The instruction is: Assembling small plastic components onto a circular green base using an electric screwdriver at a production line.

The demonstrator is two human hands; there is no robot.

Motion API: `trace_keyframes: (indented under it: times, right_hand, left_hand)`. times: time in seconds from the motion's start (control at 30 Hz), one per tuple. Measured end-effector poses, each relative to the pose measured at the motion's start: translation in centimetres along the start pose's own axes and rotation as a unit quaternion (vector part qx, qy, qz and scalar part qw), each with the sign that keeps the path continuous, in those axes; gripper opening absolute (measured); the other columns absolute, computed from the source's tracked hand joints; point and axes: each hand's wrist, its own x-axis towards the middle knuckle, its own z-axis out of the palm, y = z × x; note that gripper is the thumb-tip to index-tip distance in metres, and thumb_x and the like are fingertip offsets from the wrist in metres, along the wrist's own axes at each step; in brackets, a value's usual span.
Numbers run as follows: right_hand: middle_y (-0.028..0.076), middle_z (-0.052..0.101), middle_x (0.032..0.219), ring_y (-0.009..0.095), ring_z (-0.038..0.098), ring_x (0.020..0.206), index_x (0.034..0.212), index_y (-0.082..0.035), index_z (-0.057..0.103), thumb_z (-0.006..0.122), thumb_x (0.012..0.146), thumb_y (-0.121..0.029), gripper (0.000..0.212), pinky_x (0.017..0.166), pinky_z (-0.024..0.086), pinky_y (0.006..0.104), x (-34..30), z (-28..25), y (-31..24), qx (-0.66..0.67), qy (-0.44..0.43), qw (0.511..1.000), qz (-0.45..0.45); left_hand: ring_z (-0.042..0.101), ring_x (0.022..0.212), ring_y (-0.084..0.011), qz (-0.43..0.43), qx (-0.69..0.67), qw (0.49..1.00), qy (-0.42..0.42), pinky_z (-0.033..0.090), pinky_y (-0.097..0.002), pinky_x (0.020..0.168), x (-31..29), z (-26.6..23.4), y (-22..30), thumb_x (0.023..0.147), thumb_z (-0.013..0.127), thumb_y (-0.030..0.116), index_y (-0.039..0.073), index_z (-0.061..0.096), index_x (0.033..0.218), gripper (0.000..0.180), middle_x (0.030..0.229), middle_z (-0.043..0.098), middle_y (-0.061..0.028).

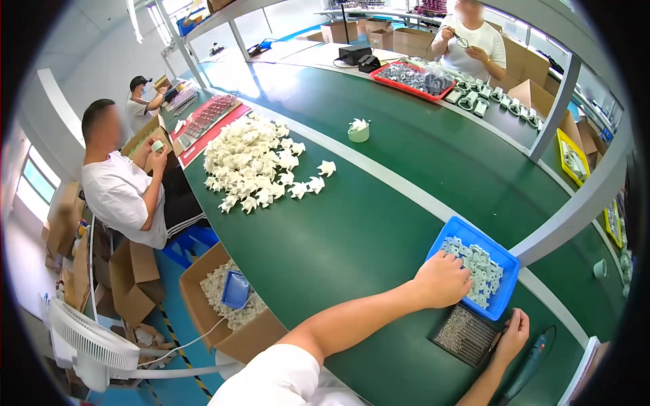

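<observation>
My left hand (443,279) reaches over the near left rim of a blue plastic tray (509,289), its fingers curled down at the small pale green plastic parts (482,269) inside. Its fingertips are partly hidden, so what they pinch does not show. Just below the tray lies a dark, flat holder (467,336) with rows of small metal pieces. My right hand (516,331) is beside the holder's right edge, fingers bent and closed; I cannot make out what is in them. A dark teal corded power tool (535,358) lies to the right of that hand.
A heap of white plastic pieces (250,162) covers the green table's (325,250) far left part. A pale green cup (359,131) stands beyond the divider strip. A slanting white post (569,210) rises by the tray. Co-workers sit left and far right; a carton (196,284) and fan (91,338) are at left.
</observation>
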Motion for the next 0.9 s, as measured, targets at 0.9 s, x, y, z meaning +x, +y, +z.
trace_keyframes:
  times: [0.9]
  right_hand:
    - [0.012, 0.065, 0.079, 0.031, 0.064, 0.074, 0.080, -0.008, 0.064, 0.060, 0.083, -0.020, 0.013, 0.064, 0.050, 0.0409, -1.4, 0.5, -5.1, -0.028, 0.068, 0.996, -0.053]
  left_hand:
    - [0.038, 0.131, -0.0388, -0.322, 0.291, 0.901, 0.028, 0.028, -0.0514, 0.109, 11.8, -5.5, -42.2, 0.086, 0.061, 0.040, 0.014, 0.032, 0.147, 0.072, 0.149, 0.031, -0.0214]
